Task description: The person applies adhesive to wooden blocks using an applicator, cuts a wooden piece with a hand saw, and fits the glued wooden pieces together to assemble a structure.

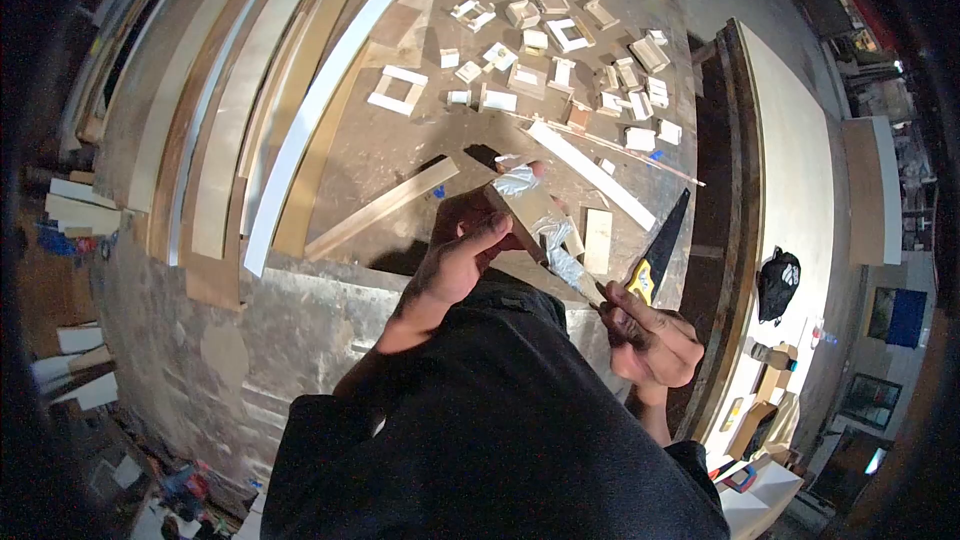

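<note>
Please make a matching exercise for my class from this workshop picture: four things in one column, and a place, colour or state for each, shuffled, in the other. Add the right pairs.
Things:
1. Left hand
2. Saw
3. Long boards
4. Black bundle

Descriptions:
A. Side by side at the picture's left
B. On the pale surface at the picture's right
C. Holding a wooden piece with silvery patches
D. Coloured dark and yellow

Right pairs: 1-C, 2-D, 3-A, 4-B
</note>
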Demonstrator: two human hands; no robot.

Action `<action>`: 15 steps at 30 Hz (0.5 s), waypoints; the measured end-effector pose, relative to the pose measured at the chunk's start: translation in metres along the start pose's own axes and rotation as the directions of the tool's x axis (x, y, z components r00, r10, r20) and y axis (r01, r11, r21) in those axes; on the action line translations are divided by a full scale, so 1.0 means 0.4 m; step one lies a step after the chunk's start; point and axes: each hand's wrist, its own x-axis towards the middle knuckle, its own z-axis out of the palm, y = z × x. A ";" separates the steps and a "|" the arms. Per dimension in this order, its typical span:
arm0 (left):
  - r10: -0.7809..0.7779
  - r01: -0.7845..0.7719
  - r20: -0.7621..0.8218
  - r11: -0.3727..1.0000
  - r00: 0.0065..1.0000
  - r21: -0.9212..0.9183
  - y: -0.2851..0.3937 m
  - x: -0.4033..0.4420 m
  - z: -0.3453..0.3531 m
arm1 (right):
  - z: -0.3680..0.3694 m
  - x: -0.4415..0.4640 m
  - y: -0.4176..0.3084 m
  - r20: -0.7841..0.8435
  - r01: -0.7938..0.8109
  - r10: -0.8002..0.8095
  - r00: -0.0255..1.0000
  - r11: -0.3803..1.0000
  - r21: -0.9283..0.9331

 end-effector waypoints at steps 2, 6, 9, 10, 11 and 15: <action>0.003 -0.002 0.039 1.000 0.999 -0.021 -0.004 0.002 -0.004 | -0.006 -0.010 0.020 -0.030 -0.018 0.017 0.999 0.999 -0.027; -0.009 0.009 0.023 1.000 1.000 -0.030 -0.015 0.005 -0.010 | 0.001 -0.003 0.030 -0.051 -0.051 0.047 0.998 0.995 -0.082; -0.023 0.023 0.012 0.999 1.000 0.042 -0.007 0.010 -0.005 | 0.002 -0.005 0.007 0.020 -0.032 0.035 0.999 0.994 -0.106; -0.014 0.012 0.036 0.999 0.999 0.042 -0.008 0.013 -0.008 | 0.001 -0.008 0.002 0.023 -0.040 0.042 0.999 0.997 -0.060; -0.004 0.002 0.060 0.999 0.998 0.042 -0.008 0.017 -0.008 | 0.000 -0.006 0.000 0.026 -0.048 0.048 0.999 0.999 -0.015; -0.013 0.012 0.012 0.999 1.000 0.051 -0.003 0.016 -0.003 | 0.005 -0.005 0.041 -0.104 -0.047 0.043 0.994 0.998 -0.034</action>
